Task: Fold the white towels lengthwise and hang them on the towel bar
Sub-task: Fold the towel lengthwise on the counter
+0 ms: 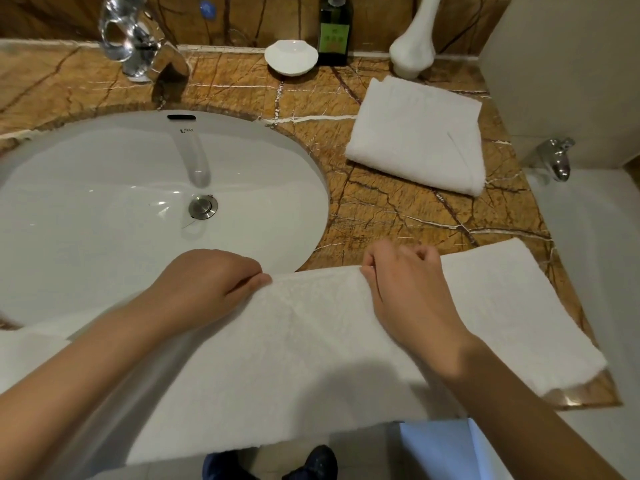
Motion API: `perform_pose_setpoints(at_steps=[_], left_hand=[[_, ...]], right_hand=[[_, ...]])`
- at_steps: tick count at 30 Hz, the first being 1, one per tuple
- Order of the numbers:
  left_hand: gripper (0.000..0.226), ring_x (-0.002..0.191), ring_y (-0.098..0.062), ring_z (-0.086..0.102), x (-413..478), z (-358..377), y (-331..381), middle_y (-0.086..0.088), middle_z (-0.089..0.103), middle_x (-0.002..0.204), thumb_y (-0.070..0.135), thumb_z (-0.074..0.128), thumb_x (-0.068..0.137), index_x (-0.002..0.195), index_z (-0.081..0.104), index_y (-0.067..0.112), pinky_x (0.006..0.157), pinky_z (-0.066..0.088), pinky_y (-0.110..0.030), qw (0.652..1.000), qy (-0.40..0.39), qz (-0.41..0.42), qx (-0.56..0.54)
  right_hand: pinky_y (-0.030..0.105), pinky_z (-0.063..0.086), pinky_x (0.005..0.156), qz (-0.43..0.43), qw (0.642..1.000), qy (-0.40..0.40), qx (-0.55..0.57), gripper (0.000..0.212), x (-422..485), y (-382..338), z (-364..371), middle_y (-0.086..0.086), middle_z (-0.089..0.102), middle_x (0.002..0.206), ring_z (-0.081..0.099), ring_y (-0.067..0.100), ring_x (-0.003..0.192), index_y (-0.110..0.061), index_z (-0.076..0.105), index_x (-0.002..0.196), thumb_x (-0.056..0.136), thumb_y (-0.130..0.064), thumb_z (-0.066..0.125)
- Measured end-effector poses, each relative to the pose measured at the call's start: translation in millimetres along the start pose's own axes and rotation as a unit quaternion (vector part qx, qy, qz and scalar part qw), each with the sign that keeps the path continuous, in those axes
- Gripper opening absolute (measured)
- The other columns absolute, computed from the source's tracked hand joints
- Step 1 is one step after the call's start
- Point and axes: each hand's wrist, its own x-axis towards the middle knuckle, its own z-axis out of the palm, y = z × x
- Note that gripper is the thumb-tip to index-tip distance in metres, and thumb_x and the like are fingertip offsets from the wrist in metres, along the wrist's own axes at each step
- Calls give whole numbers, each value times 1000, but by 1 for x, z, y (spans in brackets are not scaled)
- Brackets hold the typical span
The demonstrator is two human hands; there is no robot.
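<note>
A white towel [311, 341] lies spread along the near edge of the marble table [381, 209]. Its left part covers the near rim of the sink [104, 161], its right end reaches toward the table's near right corner, and its near side hangs over the edge. The left hand [211, 282] rests at the towel's far edge just over the sink rim, with its fingers [254, 278] curled and the tips pinching that edge. The right hand [401, 282] sits further right on the same edge, over the table. Its fingers [424, 253] are bent at the knuckles and hold a fold of the cloth beneath them. The two hands are apart, and a stretch of the far edge runs between them. A folded towel [419, 133] lies well apart from the first towel, near the table's far right corner, turned at a slant. Along the far edge stand a chrome faucet [138, 46] behind the sink, a white dish [291, 57], a dark bottle [334, 32] with a green label just beside the dish, and a white vase [412, 50] just behind the folded towel. A metal drain [203, 206] sits in the bowl of the sink. Beyond the table's right edge a chrome tap [557, 157] juts over a white tub. Below the hanging towel, dark shoes [311, 462] show on the floor.
</note>
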Motion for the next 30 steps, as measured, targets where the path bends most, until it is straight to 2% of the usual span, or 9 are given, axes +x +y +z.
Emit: perform_pose_setpoints(at_steps=[3,7,10,13,16,19,22,27,30], left_hand=[[44,56,-16,40,3,3,0,1,40,56,49,25,95,62,27,21,57,39,-34,999,-8,-19,39],[43,56,-20,42,4,5,-5,0,39,54,50,23,93,61,26,21,54,39,-35,999,9,-31,28],[46,57,-18,44,6,8,-5,0,44,57,51,24,93,61,30,19,54,35,-33,997,15,-61,35],[47,53,-11,43,7,14,-6,1,44,55,50,33,94,59,31,19,53,33,-32,995,14,-93,-21],[54,45,-11,26,2,14,-15,6,28,47,50,48,90,54,25,18,49,25,-28,968,-16,-123,-216],[62,47,-15,19,-10,7,-29,-2,21,52,50,69,79,52,26,14,44,21,-17,886,-88,-146,-432],[52,49,-10,31,-24,3,-43,-1,32,54,44,78,71,50,40,14,46,25,-15,897,-134,-123,-403],[62,49,-13,19,-34,11,-49,4,18,54,51,69,78,53,22,19,44,17,-19,905,-67,-147,-393],[66,49,-14,16,-30,8,-47,1,16,53,43,76,75,51,19,19,45,14,-21,906,-50,-168,-386]], right_hand=[[37,29,82,18,999,7,-42,10,8,2,1,-10,55,74,49,16,76,-25,48,87,96,-28,44],[35,26,83,35,998,47,9,10,13,4,2,-14,54,72,50,14,74,-28,51,88,92,-37,54],[41,28,99,79,995,45,-42,24,10,7,6,-8,59,96,52,18,96,-26,57,101,90,-47,54],[48,26,110,60,990,125,-20,30,-8,-6,7,3,56,115,50,24,112,-19,59,110,89,-40,56],[39,8,117,19,999,39,33,39,-37,-24,20,-3,45,140,31,16,134,-31,47,127,94,-48,35],[46,-6,118,15,998,-60,-24,58,-48,-24,31,-4,10,161,-3,16,148,-42,15,149,94,-60,15],[56,-4,116,32,997,-56,-50,63,-44,-23,30,1,0,161,-8,25,148,-43,4,150,91,-66,8],[57,6,117,37,997,-49,-41,69,-48,-22,29,9,9,160,1,30,148,-35,19,151,90,-67,22],[55,3,117,43,995,-58,-65,70,-47,-23,26,8,2,161,-5,27,148,-37,11,151,90,-69,15]])
